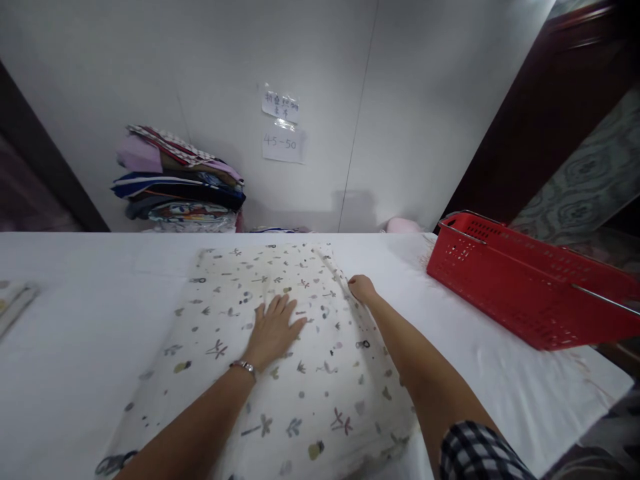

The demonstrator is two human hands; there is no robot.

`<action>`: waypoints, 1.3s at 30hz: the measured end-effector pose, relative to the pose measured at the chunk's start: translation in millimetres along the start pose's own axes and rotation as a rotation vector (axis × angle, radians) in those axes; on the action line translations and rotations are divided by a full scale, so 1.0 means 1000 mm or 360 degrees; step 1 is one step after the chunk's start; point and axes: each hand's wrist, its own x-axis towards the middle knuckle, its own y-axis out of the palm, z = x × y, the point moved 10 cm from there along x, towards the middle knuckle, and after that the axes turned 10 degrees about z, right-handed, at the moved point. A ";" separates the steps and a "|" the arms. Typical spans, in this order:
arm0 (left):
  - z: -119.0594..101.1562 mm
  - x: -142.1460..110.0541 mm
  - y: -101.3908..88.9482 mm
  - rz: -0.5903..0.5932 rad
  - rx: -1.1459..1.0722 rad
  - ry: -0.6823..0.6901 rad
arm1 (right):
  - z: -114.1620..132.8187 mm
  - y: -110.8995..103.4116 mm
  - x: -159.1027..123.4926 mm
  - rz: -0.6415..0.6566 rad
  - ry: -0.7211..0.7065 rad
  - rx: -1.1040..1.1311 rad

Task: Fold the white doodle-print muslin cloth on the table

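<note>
A cream cloth printed with small palm trees, pineapples and leaves lies spread over the white table. My left hand rests flat on its middle, fingers spread; a metal band circles that wrist. At the cloth's right edge, my right hand is closed with the edge pinched in its fingers. The fabric is slightly raised and creased along that side. The near end of the cloth runs out of the picture below and is partly covered by my forearms.
A red plastic basket with metal handles stands on the right of the white table. Behind the far edge is a stack of folded clothes. Another folded cloth lies at far left. Paper notes hang on the wall.
</note>
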 end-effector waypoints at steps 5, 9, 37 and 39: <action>-0.002 -0.001 -0.001 0.0027 -0.0027 -0.0010 | 0.004 0.004 0.000 0.0013 0.0073 -0.0021; -0.002 -0.002 -0.003 0.0011 -0.0031 -0.0003 | 0.002 0.004 -0.001 -0.0031 0.0124 -0.0015; 0.005 0.000 0.005 -0.0018 -0.0056 0.0017 | 0.030 -0.002 0.067 -0.0098 -0.0039 0.0127; 0.005 0.001 0.006 -0.0028 -0.0057 0.0023 | 0.029 -0.001 0.071 -0.0088 0.0028 0.0081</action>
